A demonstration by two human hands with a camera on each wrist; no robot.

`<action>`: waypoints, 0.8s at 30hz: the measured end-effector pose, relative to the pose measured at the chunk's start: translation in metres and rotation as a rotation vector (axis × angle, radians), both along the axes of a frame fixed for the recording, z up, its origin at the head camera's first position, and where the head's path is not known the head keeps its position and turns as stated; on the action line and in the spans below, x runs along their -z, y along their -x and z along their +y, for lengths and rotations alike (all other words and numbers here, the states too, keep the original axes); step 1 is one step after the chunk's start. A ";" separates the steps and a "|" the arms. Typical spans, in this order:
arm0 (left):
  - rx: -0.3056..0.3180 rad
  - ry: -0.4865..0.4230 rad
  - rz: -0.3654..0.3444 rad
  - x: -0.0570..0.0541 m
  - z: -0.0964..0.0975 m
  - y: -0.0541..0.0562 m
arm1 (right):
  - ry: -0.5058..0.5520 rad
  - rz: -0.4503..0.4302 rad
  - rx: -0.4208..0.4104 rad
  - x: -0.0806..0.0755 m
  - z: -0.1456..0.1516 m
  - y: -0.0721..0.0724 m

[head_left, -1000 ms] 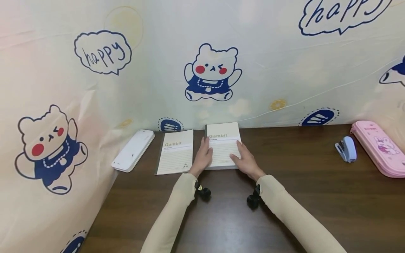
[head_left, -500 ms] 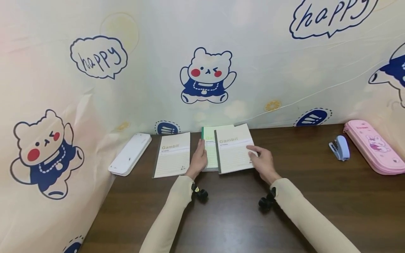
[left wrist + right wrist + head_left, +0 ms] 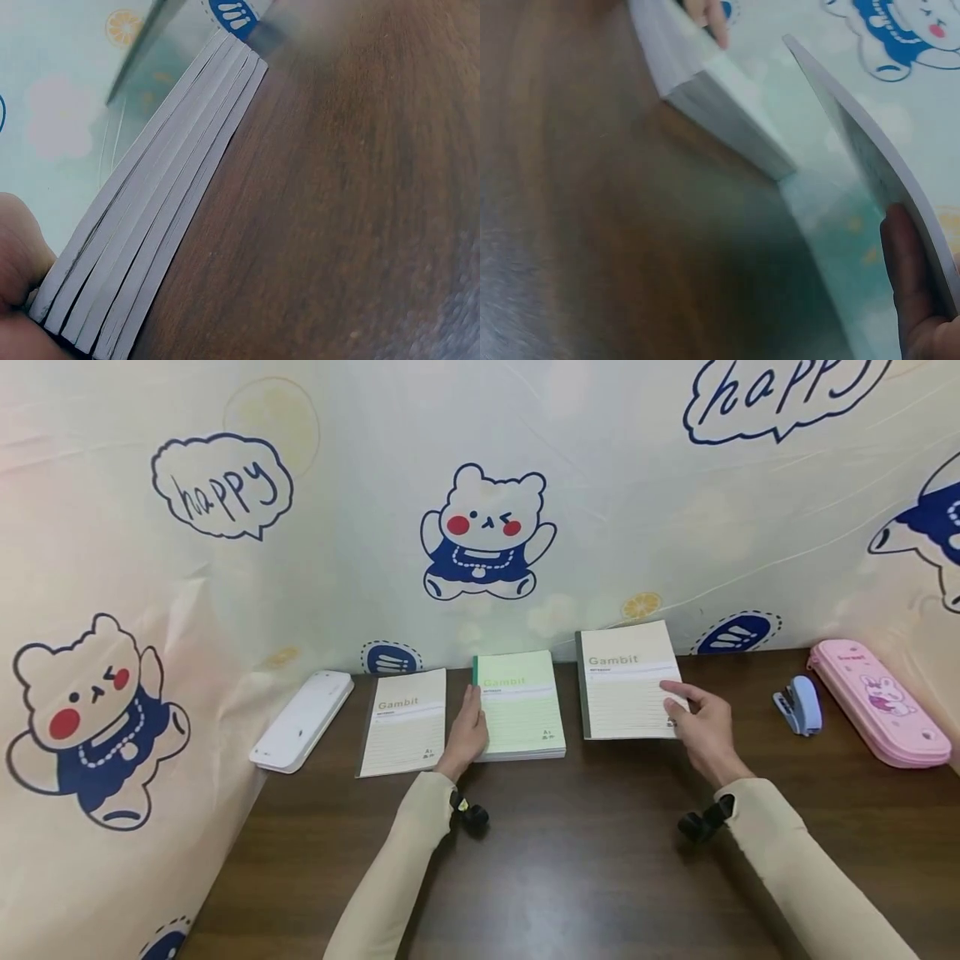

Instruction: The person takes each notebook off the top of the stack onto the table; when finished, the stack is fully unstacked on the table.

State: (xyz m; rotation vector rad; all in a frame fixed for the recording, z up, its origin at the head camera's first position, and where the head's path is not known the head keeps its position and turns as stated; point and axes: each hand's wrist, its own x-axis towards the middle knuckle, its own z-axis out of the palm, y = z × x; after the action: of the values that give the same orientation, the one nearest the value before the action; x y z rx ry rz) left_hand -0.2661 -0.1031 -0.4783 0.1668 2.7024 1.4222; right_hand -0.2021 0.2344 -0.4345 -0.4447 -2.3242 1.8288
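My right hand (image 3: 707, 724) pinches the right edge of a cream "Gambit" notebook (image 3: 626, 672), thumb in front and fingers behind. In the right wrist view the notebook (image 3: 885, 142) is raised over the table. My left hand (image 3: 467, 733) lies with straight fingers along the left side of a stack of notebooks (image 3: 521, 710), topped by a green one with a green spine. Up close in the left wrist view, the stack's page edges (image 3: 157, 187) show several notebooks, with part of the hand at the lower left corner. Another cream notebook (image 3: 402, 722) lies left of that hand.
A white case (image 3: 302, 722) lies at the far left of the dark wooden table (image 3: 540, 860). On the right stand a small blue stapler (image 3: 800, 706) and a pink pencil case (image 3: 877, 702). A printed cloth (image 3: 360, 527) hangs behind the table's back edge.
My right hand has taken the cream notebook off the stack and carried it to the right, uncovering the green notebook. My left hand has stayed at the stack's left side.
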 end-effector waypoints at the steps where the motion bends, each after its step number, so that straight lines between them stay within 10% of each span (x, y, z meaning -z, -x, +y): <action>1: -0.001 -0.001 0.002 0.000 0.000 0.000 | -0.019 -0.007 -0.003 0.004 -0.001 0.001; 9: -0.001 -0.013 -0.015 0.006 0.002 -0.002 | -0.266 -0.111 -0.082 0.034 -0.013 0.003; 24: 0.000 -0.013 -0.002 -0.002 0.001 -0.001 | -0.604 0.007 -0.136 0.022 -0.034 0.011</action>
State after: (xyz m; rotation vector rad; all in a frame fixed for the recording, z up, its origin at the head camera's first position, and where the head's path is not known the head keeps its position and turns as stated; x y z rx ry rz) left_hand -0.2650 -0.1021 -0.4767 0.1660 2.6921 1.4403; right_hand -0.2132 0.2005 -0.4567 -0.1944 -2.7829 1.0660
